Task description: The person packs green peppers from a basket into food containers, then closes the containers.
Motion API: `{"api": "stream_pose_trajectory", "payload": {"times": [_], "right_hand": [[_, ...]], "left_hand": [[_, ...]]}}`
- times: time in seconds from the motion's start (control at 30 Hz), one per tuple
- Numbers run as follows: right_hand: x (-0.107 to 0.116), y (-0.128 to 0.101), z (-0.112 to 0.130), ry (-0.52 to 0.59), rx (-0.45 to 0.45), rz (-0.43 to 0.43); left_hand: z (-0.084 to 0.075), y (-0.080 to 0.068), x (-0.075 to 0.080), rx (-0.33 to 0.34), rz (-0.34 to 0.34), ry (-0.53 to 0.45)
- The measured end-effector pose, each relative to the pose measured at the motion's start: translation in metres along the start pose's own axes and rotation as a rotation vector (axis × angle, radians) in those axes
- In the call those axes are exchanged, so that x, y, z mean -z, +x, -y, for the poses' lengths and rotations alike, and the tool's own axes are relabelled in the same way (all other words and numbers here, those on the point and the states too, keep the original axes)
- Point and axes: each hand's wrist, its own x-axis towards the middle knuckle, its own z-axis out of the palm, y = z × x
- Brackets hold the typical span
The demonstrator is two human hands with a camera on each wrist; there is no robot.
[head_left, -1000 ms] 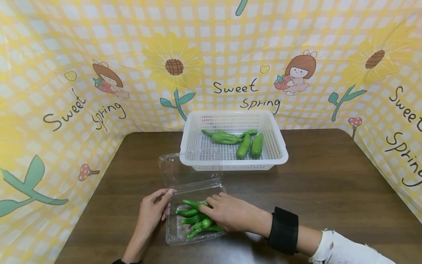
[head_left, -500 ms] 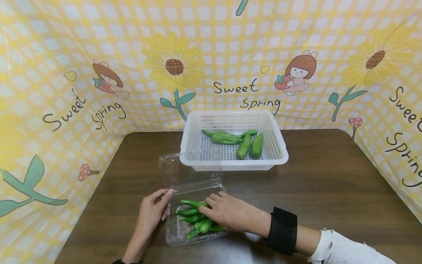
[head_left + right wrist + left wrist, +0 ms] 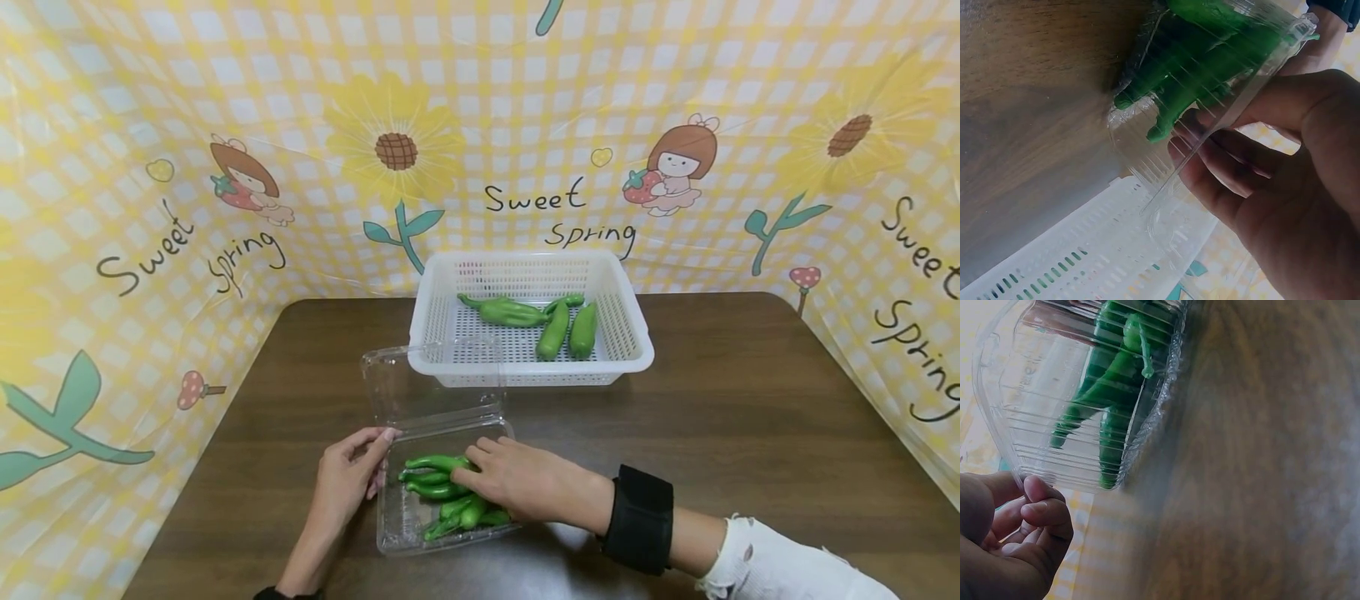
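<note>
From the head view we see a clear plastic clamshell box (image 3: 442, 492) near the front edge of the dark wooden table (image 3: 750, 417), its lid (image 3: 431, 387) standing open at the back, with a bunch of small green peppers (image 3: 442, 496) inside the tray. The left hand (image 3: 347, 479) sits at the box's left rim, fingers curled, thumb and fingertips on the rim corner; we read it as pinching the edge. The right hand (image 3: 517, 483) lies over the peppers with fingers reaching into the tray, fingertips on the top peppers; from here we cannot tell whether it grips one. The right wrist view adds what the head view hides: the fingers (image 3: 1222, 169) are slightly bent behind the clear wall, near the peppers (image 3: 1210, 69), not clearly closed round any. The left wrist view shows the curled fingers (image 3: 1047, 515) just beside the ribbed box corner (image 3: 1066, 469), peppers (image 3: 1110, 394) seen through the plastic; the contact itself is out of frame. Only the head view shows the white perforated basket (image 3: 637, 333) behind the box, holding larger green peppers (image 3: 551, 321), and the yellow checked backdrop (image 3: 225, 125). A black wrist band (image 3: 633, 521) sits on the right forearm.
</note>
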Motion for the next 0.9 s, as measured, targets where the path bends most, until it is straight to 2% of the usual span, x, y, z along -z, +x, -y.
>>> {"api": "stream_pose_trajectory", "payload": {"times": [0.17,0.47,0.77,0.9], "right_hand": [[0.0026,0.0005,-0.0003,-0.008,-0.002,0.032],[0.0032,-0.0012,-0.0013,0.008,0.003,0.030],[0.0046,-0.0027,-0.0055,-0.009,0.024,-0.020],[0.0080,-0.0044,-0.0085,0.001,0.041,-0.077]], "left_hand": [[0.0025,0.0002,0.0006,0.010,-0.001,0.001],[0.0027,0.0000,0.0010,0.007,0.002,-0.008],[0.0005,-0.0008,0.0008,0.001,0.002,-0.010],[0.0005,-0.0016,0.0007,0.014,0.007,-0.012]]}}
